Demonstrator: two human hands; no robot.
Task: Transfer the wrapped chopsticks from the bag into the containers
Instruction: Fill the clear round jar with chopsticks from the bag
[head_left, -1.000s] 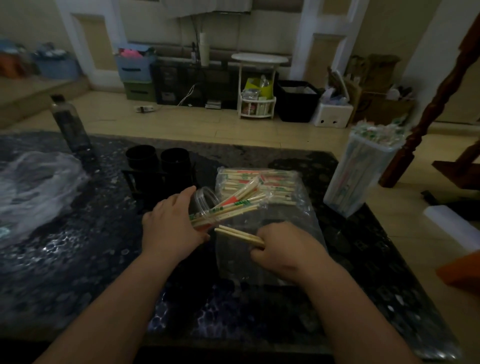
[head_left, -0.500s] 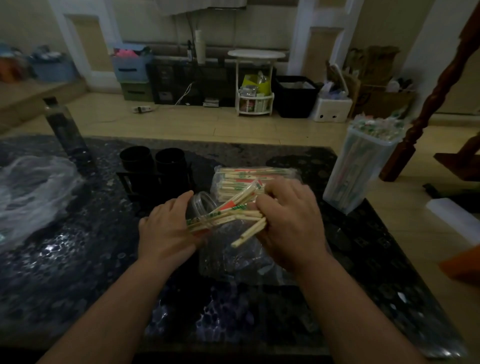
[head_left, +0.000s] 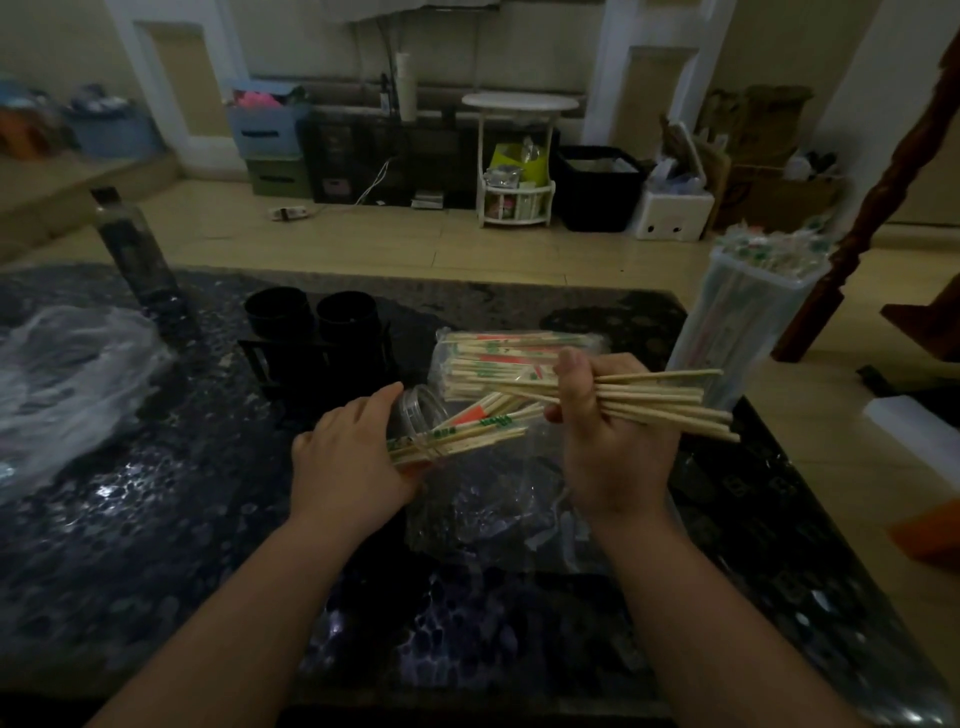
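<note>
The left hand (head_left: 348, 462) was curled round a clear jar (head_left: 418, 410), holding it tipped over just above the table so its mouth faced up and to the right. Several wrapped pairs (head_left: 467, 428) already stuck out of that mouth, slanting toward the other hand. Just right of them, the right hand (head_left: 618, 447) was clamped on a bundle of wrapped chopsticks (head_left: 670, 405). Its long axis lay nearly level, left to right, with the free ends poking out to the right, away from the jar. The near ends sat close to the jar's mouth, so I judged the next move to be a short slide leftward along that axis, with the right hand doing the work.

Under and behind both hands lay the clear bag (head_left: 493, 525), with more wrapped pairs stacked crosswise at its far end. Farther right stood a tall clear container (head_left: 737, 332), already packed full.

The surface was a dark patterned table (head_left: 156, 545). It carried a crumpled plastic sheet (head_left: 62, 374) at the left, then a dark bottle (head_left: 132, 244), then two black cups (head_left: 317, 317) in a rack.

Beyond was a dim room with a pale floor. Along the wall were a blue crate (head_left: 270, 127), a white side table (head_left: 519, 101) and a black bin (head_left: 597, 187), and at the far right a turned wooden post (head_left: 883, 182).
</note>
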